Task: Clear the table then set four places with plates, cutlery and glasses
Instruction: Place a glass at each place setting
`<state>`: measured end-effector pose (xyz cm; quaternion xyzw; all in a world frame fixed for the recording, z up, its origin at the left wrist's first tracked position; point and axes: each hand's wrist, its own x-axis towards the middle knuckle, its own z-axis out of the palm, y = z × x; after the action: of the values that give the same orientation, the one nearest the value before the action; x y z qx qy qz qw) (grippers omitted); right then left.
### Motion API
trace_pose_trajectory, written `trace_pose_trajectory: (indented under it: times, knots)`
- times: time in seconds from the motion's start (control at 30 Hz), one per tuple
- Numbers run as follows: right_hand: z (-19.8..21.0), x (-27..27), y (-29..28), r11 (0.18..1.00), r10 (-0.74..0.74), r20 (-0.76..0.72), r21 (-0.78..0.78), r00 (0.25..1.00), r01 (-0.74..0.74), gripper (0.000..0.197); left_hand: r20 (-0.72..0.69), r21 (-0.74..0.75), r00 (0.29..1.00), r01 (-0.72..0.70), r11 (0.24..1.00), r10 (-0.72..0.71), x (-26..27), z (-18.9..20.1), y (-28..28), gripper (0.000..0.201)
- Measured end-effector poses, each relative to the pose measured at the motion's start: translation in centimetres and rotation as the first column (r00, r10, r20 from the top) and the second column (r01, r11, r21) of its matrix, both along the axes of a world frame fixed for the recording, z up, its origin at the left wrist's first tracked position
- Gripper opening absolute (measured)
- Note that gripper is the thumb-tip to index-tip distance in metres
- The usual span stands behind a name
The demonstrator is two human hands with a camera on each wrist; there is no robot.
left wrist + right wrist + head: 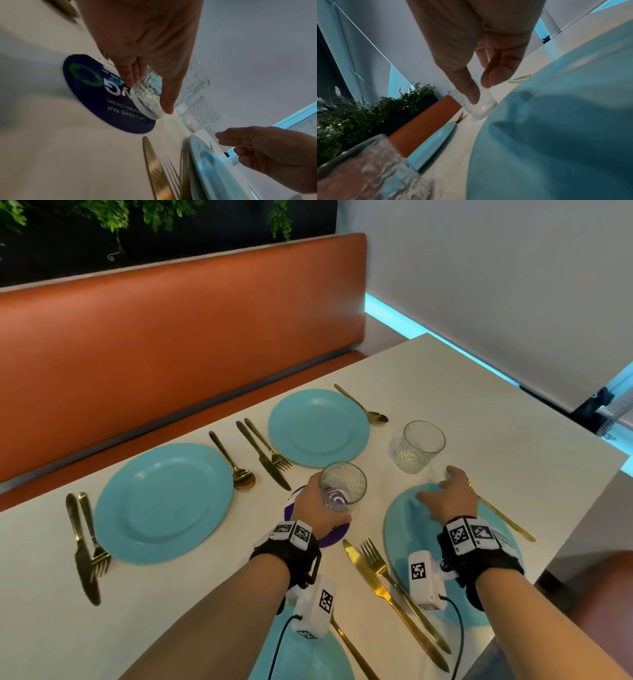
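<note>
A clear patterned glass (pixel 342 487) (pixel 147 97) is gripped by my left hand (pixel 322 503) (pixel 150 60) and held slightly tilted just over a purple round sticker (pixel 330 537) (pixel 89 97) on the white table (pixel 479 412). A second glass (pixel 423 450) (pixel 199 115) (pixel 476 108) stands upright further right. My right hand (pixel 442 491) (pixel 481 78) hovers with relaxed fingers over the near right blue plate (pixel 400 529) (pixel 556 135), short of that glass and holding nothing. Three more blue plates (pixel 161 501) (pixel 318 428) (pixel 308 659) lie on the table.
Gold cutlery flanks the plates: a knife and fork (pixel 383 577) left of the near right plate and a spoon (pixel 503 518) to its right. An orange bench (pixel 171 337) runs along the far side. The table's right edge (pixel 616 460) is close.
</note>
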<state>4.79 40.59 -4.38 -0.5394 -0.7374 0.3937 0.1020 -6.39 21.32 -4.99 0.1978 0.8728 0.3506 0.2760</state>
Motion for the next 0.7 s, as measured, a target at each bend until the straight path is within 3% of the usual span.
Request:
trace_pose_trajectory:
  times: [0.13, 0.3, 0.47, 0.6, 0.7]
  knots:
    - [0.8, 1.3, -1.8, 1.000, 0.016, -0.010, 0.012, 1.000, -0.016, 0.079, 0.020, -0.059, 0.998, -0.055, 0.997, 0.056, 0.0, 0.0, -1.5, 0.104]
    - [2.6, 2.8, -5.8, 0.998, 0.055, 0.007, 0.035, 0.998, -0.055, 0.074, 0.034, -0.058, 0.992, -0.121, 0.991, 0.123, 1.1, 1.0, -5.4, 0.101]
    - [5.2, 3.7, -12.3, 0.992, 0.094, 0.009, 0.082, 0.996, -0.094, 0.053, 0.081, 0.088, 0.969, -0.242, 0.966, 0.235, 3.4, 3.1, -11.3, 0.074]
    - [6.7, 4.6, -19.6, 0.978, 0.176, 0.010, 0.112, 0.984, -0.176, 0.035, 0.056, 0.205, 0.965, -0.262, 0.943, 0.256, 6.3, 5.3, -18.2, 0.036]
    - [7.1, 5.0, -25.7, 0.972, 0.229, -0.028, 0.058, 0.973, -0.227, 0.023, 0.031, 0.226, 0.970, -0.240, 0.944, 0.240, 8.6, 6.6, -24.3, 0.023]
